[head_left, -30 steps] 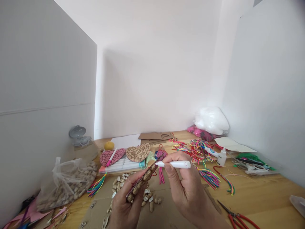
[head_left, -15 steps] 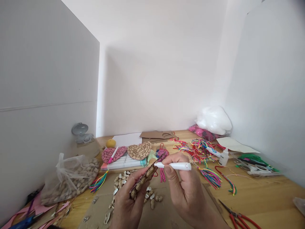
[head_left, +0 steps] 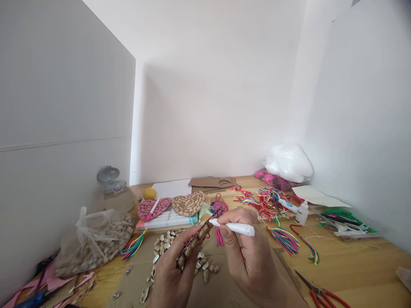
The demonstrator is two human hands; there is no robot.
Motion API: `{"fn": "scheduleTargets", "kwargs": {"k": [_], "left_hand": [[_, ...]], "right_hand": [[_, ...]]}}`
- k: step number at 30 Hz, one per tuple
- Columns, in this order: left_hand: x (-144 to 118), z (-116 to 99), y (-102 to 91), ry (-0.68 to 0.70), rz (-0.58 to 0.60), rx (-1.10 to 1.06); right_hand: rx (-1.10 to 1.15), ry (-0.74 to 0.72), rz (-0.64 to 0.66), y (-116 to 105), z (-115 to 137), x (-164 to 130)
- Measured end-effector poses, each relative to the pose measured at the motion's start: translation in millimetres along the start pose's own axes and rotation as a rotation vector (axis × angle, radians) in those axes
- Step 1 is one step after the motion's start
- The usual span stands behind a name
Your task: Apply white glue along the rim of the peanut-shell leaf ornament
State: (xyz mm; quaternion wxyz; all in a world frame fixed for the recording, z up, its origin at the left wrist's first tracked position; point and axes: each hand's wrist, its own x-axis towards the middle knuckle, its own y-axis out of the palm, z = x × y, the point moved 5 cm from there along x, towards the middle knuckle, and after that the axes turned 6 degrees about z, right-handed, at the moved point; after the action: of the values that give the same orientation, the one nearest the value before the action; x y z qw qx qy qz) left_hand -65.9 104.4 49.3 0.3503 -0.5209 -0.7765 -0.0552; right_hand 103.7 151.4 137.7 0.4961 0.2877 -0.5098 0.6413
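My left hand grips a cardboard piece covered with peanut shells, tilted so that its edge faces me. Between the thumb and fingers of my right hand is a white marker, its tip at the upper edge of that piece. Whether the tip touches the edge I cannot tell. Below my hands lie peanut shells on a cardboard sheet. Behind them a pink peanut-shell heart, with a pink-and-white marker on it, and a natural-coloured one rest on a marker case.
At left stands a clear bag of peanuts, with a coloured tassel beside it. To the right are tangled cords, a tassel, a small glue bottle and red-handled pliers. Grey panels close in both sides.
The marker in my right hand has tilted, its back end dropping slightly and shifting left. My left hand keeps hold of the peanut-shell piece, almost unmoved.
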Motion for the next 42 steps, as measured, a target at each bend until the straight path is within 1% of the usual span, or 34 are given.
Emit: {"fn": "scheduleTargets", "kwargs": {"k": [5, 11, 16, 19, 22, 25, 29, 34, 39, 42], "left_hand": [[-0.4, 2.2, 1.7, -0.017, 0.006, -0.046], [-0.1, -0.3, 1.4, -0.058, 0.017, -0.056], [-1.1, 1.7, 1.0, -0.107, -0.018, -0.112], [-0.5, -0.8, 3.3, -0.136, -0.014, -0.163], [-1.1, -4.2, 4.4, -0.212, -0.075, -0.234], [-1.6, -8.0, 6.2, -0.257, -0.112, -0.274], [-0.8, -9.9, 7.7, -0.255, -0.104, -0.291], [-1.0, -9.4, 7.2, -0.265, -0.116, -0.296], [-1.7, -11.0, 8.0, -0.29, -0.132, -0.313], [-1.3, -12.4, 8.3, -0.295, -0.123, -0.314]], "right_hand": [[-0.008, 0.02, -0.018, -2.4, -4.2, 2.0], [0.051, 0.02, -0.018, -1.3, -2.7, 1.5], [0.006, 0.043, -0.02, -2.7, -6.9, 2.3], [0.0, 0.038, -0.031, -3.3, -6.8, 1.8], [0.021, 0.004, -0.036, -2.6, -3.4, 1.1], [0.054, 0.025, -0.035, -2.1, -4.3, 0.9], [0.024, 0.071, -0.029, -2.7, -8.8, 1.0], [0.012, 0.028, -0.034, -2.9, -6.4, 1.0], [0.045, 0.049, -0.043, -3.1, -6.2, 1.1], [0.043, 0.037, -0.045, -2.4, -6.0, 0.8]]}}
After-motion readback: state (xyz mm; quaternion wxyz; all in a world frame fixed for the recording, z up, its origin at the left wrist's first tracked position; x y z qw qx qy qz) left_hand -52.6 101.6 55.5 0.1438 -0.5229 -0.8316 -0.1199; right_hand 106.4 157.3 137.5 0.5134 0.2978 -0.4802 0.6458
